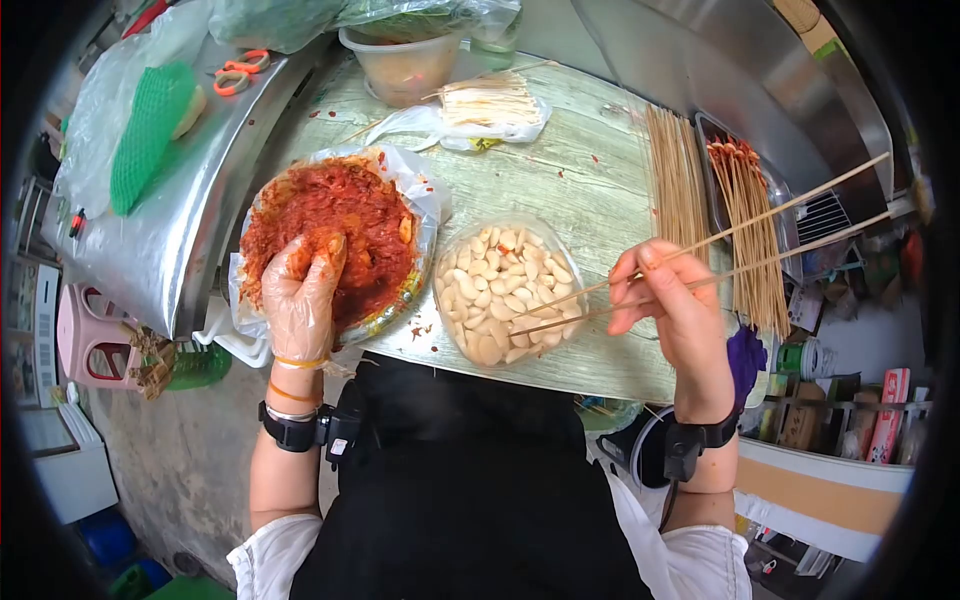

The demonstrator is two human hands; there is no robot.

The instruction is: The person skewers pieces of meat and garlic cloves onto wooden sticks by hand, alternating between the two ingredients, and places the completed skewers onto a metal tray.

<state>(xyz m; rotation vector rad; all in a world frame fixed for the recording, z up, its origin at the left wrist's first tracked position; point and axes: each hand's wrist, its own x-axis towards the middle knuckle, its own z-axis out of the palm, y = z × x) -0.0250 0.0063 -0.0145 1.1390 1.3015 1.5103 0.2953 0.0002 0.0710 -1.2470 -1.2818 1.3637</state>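
Note:
My left hand (303, 290), in a clear plastic glove smeared with red, rests in a bowl of chunky red chili paste (365, 225). Its fingers are curled in toward the thumb, and I cannot tell what they hold. A plastic bag (428, 185) lines the rim of that bowl. Between finger and thumb, my bare right hand (668, 290) grips two long bamboo skewers (770, 210). Their near ends reach over a clear bowl of peeled garlic cloves (500, 285), touching the cloves at its right side. The other ends stick out to the upper right.
Loose bamboo skewers (672, 170) lie in a bundle at the right. Beside them, skewers with red-coated tips (735, 165) rest across a metal tray (705, 125). A plastic tub (405, 65) and pale short sticks (490, 100) sit at the back. Orange-handled scissors (235, 75) lie left.

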